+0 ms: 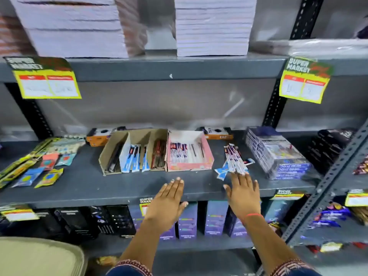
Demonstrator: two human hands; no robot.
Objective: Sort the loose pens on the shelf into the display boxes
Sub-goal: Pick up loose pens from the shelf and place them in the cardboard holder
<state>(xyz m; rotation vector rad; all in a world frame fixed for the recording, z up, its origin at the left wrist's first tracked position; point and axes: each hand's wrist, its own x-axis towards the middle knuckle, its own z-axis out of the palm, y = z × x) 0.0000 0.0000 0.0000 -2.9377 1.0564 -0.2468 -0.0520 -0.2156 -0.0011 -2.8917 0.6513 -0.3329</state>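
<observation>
On the shelf (pixel 89 188), the loose pens (pixel 234 159) lie just beyond the right hand (pixel 242 191) fingertips (pixel 242 175). The tray box (pixel 189 151) sits beyond the left hand (pixel 169 200) fingers (pixel 176 182), with the divided box (pixel 135 150) touching its left side.

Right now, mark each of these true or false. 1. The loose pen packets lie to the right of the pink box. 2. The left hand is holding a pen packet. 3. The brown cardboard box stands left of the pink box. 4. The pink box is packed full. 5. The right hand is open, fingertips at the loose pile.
1. True: the loose pen packets lie on the shelf right of the pink box.
2. False: the left hand is open, flat and empty over the shelf edge.
3. True: the brown cardboard box adjoins the pink box's left side.
4. False: packets fill its left part; the right part is mostly bare.
5. True: the right hand is spread, fingertips at the pile's near end.
</observation>
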